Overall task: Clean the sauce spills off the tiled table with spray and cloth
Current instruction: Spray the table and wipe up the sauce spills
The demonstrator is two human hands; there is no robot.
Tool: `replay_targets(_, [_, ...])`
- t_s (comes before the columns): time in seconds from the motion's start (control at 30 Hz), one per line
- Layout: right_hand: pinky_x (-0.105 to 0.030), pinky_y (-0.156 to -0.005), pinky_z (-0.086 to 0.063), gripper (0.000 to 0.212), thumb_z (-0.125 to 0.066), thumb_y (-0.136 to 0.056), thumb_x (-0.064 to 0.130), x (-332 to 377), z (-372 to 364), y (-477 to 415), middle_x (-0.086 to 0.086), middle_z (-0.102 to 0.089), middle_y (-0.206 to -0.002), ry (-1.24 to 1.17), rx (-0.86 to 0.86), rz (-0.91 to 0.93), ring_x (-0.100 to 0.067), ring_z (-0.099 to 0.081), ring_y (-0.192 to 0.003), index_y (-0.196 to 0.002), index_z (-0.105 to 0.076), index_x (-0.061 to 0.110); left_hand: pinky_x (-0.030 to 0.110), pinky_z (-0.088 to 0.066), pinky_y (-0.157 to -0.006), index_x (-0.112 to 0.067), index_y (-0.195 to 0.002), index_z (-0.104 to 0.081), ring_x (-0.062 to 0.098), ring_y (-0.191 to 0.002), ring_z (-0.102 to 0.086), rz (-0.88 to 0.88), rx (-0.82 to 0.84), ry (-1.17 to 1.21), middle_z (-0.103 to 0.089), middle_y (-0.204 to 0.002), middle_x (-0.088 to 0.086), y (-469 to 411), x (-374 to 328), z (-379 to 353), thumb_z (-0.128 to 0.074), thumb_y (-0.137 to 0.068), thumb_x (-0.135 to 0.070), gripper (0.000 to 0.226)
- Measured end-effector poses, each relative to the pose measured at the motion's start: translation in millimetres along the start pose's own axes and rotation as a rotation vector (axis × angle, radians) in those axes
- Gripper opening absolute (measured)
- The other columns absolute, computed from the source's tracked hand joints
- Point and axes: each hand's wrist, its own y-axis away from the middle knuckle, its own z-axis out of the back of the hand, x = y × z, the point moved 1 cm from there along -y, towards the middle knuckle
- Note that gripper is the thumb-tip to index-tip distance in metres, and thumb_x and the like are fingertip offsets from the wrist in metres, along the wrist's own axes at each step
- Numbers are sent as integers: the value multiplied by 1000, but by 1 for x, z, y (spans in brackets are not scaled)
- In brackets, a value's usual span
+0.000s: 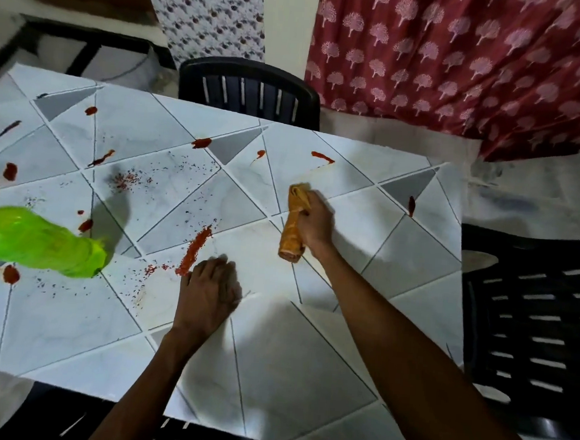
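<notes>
Right grip (312, 221) clenches rolled cloth (291, 235) toward table (68, 324) right edge, likely for wiping; left grip (208, 291) flat, empty, bracing beside sauce streak (195, 249).

Well to the left of the right grip (316, 221), the green bottle (39, 247) is just a blurred smear. Its top end is cut off by the view's left edge, so its head cannot be told. The right side of the cloth (292, 233) is hidden under that grip's fingers. The left grip (208, 293) blurs at its fingertips. Dark specks (182, 171) on the surface (306, 358), up and left of it, are too small to tell.
</notes>
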Motion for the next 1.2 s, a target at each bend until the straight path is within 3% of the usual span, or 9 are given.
replay_targets(0.17, [-42, -108, -45, 54, -47, -94, -4, 38, -80, 14, -16, -56, -141, 95, 375, 170, -33, -53, -129, -146, -50, 13, 43, -42, -96, -18, -138, -54, 26, -128, -47, 26, 37, 3, -51, -145, 3, 5, 7, -1, -65, -80, -44, 64])
replay_targets(0.27, [-34, -102, -47, 54, -50, -92, -8, 41, -86, 25, -14, -59, -138, 109, 462, 212, -29, -55, -124, -143, -53, 11, 42, -43, -94, -17, -135, -55, 27, -126, -49, 49, 29, 20, -53, -142, 3, 6, 5, -2, -67, -79, -43, 63])
replay_targets(0.37, [-23, -92, -43, 49, -53, -93, -6, 36, -53, 18, -10, -65, -127, 45, 389, 204, -22, -58, -113, -138, -58, 12, 40, -44, -89, -14, -124, -62, 30, -116, -56, 5, -53, 41, -63, -127, 7, -5, 2, 6, -61, -86, -38, 45])
replay_targets(0.5, [-40, -104, -49, 45, -60, -95, 4, 19, 26, 2, 0, -62, -124, -98, 208, 71, -22, -59, -117, -138, -58, 16, 39, -47, -88, -13, -95, -72, 32, -97, -62, -57, -188, 121, -71, -103, 9, -32, -11, 28, -40, -85, -29, 37])
replay_targets(0.73, [-46, -110, -45, 46, -58, -94, 3, -28, 147, -41, -14, -63, -132, 33, -221, -94, -35, -58, -122, -138, -57, 13, 36, -45, -70, -22, -74, -68, 28, -83, -58, 63, -120, 176, -68, -93, 0, -86, -20, 30, -74, -70, -17, 9])
replay_targets(0.83, [-41, -110, -40, 44, -55, -96, 2, -34, 150, -54, -18, -59, -138, 88, -273, -129, -37, -54, -127, -140, -55, 7, 36, -44, -70, -20, -81, -70, 31, -84, -58, 66, -150, 153, -68, -95, 5, -97, -18, 29, -62, -78, -23, 9])
replay_targets(1.0, [-35, -87, -46, 21, -55, -101, 22, -14, 96, -69, -13, -66, -103, 72, -161, -45, -34, -63, -106, -111, -66, 7, 43, -47, -83, -13, -120, -61, 34, -103, -57, 30, -116, 57, -60, -120, 11, -102, 0, 18, -45, -83, -46, 52])
replay_targets(1.1, [-15, -84, -36, 28, -52, -101, 13, 15, 48, -75, 1, -65, -118, 96, -30, 49, -18, -59, -109, -125, -65, 13, 45, -45, -90, -18, -126, -58, 31, -115, -55, 42, -106, 4, -57, -131, 9, -97, 8, 12, -50, -84, -51, 55])
replay_targets(1.2, [-13, -88, -35, 42, -52, -95, 0, 45, -6, -78, -7, -63, -133, 161, 128, 92, -24, -57, -123, -134, -61, 12, 47, -39, -97, -20, -127, -57, 29, -120, -52, 87, -107, 1, -55, -134, 7, -90, 17, 11, -54, -84, -52, 54])
